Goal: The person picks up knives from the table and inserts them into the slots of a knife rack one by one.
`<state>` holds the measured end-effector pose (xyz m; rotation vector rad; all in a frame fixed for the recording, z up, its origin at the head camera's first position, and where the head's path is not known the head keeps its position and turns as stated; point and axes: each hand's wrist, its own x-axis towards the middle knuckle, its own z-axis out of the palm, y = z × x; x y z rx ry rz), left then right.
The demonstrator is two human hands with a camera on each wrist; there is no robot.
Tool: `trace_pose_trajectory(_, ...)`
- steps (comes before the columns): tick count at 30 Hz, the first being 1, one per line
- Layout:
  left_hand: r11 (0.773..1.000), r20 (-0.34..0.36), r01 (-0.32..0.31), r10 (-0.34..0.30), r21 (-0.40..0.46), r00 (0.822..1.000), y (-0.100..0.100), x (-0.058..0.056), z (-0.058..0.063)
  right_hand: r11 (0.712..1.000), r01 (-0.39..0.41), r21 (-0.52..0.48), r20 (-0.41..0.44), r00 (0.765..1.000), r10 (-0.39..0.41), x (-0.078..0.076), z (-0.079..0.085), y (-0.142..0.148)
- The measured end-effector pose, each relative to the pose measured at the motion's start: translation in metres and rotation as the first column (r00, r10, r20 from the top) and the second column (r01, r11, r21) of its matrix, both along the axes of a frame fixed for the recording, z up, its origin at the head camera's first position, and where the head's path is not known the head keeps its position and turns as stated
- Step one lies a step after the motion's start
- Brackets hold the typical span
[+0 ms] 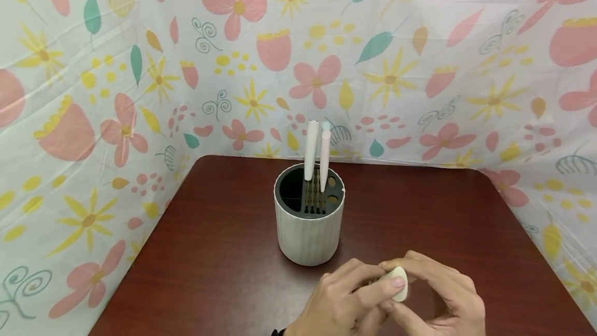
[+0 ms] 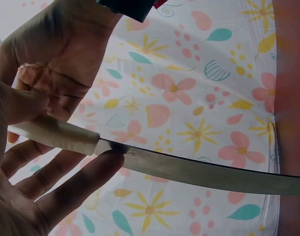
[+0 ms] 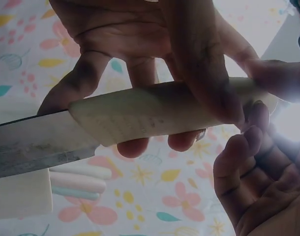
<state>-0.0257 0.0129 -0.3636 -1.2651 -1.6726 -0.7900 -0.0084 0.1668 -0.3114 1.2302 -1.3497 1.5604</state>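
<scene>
A knife point(image 2: 204, 171) with a cream handle point(image 3: 155, 109) and a long metal blade is held between both hands. My left hand point(image 1: 342, 297) grips the handle, its thumb lying over it and its fingers beneath. Around the butt end point(image 1: 401, 293), my right hand point(image 1: 443, 292) pinches with index finger and thumb. In the left wrist view the blade points right, with a fingertip against it near the handle. The hands hide the blade in the head view.
A round white knife holder point(image 1: 309, 240) with a black slotted top stands on the dark red-brown table point(image 1: 214, 232). A white handle point(image 1: 311, 149), a pale pink handle point(image 1: 325, 157) and a light blue one point(image 3: 76, 192) stick out of it. Flowered cloth point(image 1: 317, 30) hangs behind.
</scene>
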Motion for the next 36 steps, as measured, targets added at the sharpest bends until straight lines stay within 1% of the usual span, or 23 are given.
trace_pose_trajectory(4, 1.000, 0.019, 0.014, -0.014, -0.006, 1.000, -0.003, 0.002, 0.000, 0.999, -0.045, 0.011, -0.008, 0.999, 0.045, -0.002, 0.000, 0.000)
trace_pose_trajectory(8, 1.000, 0.031, 0.013, -0.013, -0.014, 0.999, -0.006, 0.003, 0.001, 0.997, -0.069, 0.024, -0.001, 0.998, 0.069, -0.002, -0.001, 0.000)
trace_pose_trajectory(14, 1.000, -0.001, -0.017, 0.017, -0.016, 1.000, -0.006, 0.003, 0.005, 0.996, -0.085, 0.028, 0.010, 0.996, 0.084, -0.004, 0.000, 0.000)
trace_pose_trajectory(20, 0.999, -0.002, -0.035, 0.035, -0.018, 0.999, -0.010, 0.004, 0.012, 0.997, -0.070, 0.040, 0.064, 0.996, 0.067, -0.003, 0.001, -0.002)
trace_pose_trajectory(23, 0.999, -0.005, -0.047, 0.047, -0.013, 0.999, -0.012, 0.005, 0.014, 0.998, -0.042, 0.047, 0.087, 0.995, 0.038, -0.002, 0.002, -0.003)
trace_pose_trajectory(25, 0.998, -0.016, -0.057, 0.057, -0.003, 0.998, -0.012, 0.004, 0.016, 0.998, -0.057, 0.038, 0.095, 0.994, 0.053, -0.002, 0.004, -0.005)
trace_pose_trajectory(26, 0.998, -0.022, -0.059, 0.059, 0.004, 0.998, -0.013, 0.003, 0.016, 0.997, -0.076, 0.027, 0.095, 0.993, 0.073, -0.003, 0.004, -0.006)
trace_pose_trajectory(30, 0.998, -0.010, -0.054, 0.055, 0.035, 0.998, -0.016, 0.001, 0.019, 0.994, -0.112, 0.007, 0.081, 0.991, 0.111, -0.013, 0.005, -0.007)
trace_pose_trajectory(32, 0.998, -0.005, -0.048, 0.048, 0.050, 0.999, -0.018, 0.000, 0.021, 0.997, -0.072, 0.017, 0.098, 0.993, 0.070, -0.018, 0.003, -0.006)
trace_pose_trajectory(33, 0.997, 0.000, -0.044, 0.044, 0.057, 0.999, -0.018, 0.000, 0.022, 0.999, -0.034, 0.025, 0.114, 0.993, 0.031, -0.021, 0.001, -0.005)
trace_pose_trajectory(35, 0.997, -0.005, -0.036, 0.036, 0.070, 0.999, -0.020, -0.002, 0.025, 0.998, 0.040, 0.039, 0.164, 0.985, -0.046, -0.025, -0.004, -0.003)
trace_pose_trajectory(36, 0.997, -0.005, -0.031, 0.031, 0.075, 0.999, -0.021, -0.002, 0.026, 0.995, 0.083, 0.049, 0.192, 0.977, -0.091, -0.027, -0.007, -0.003)
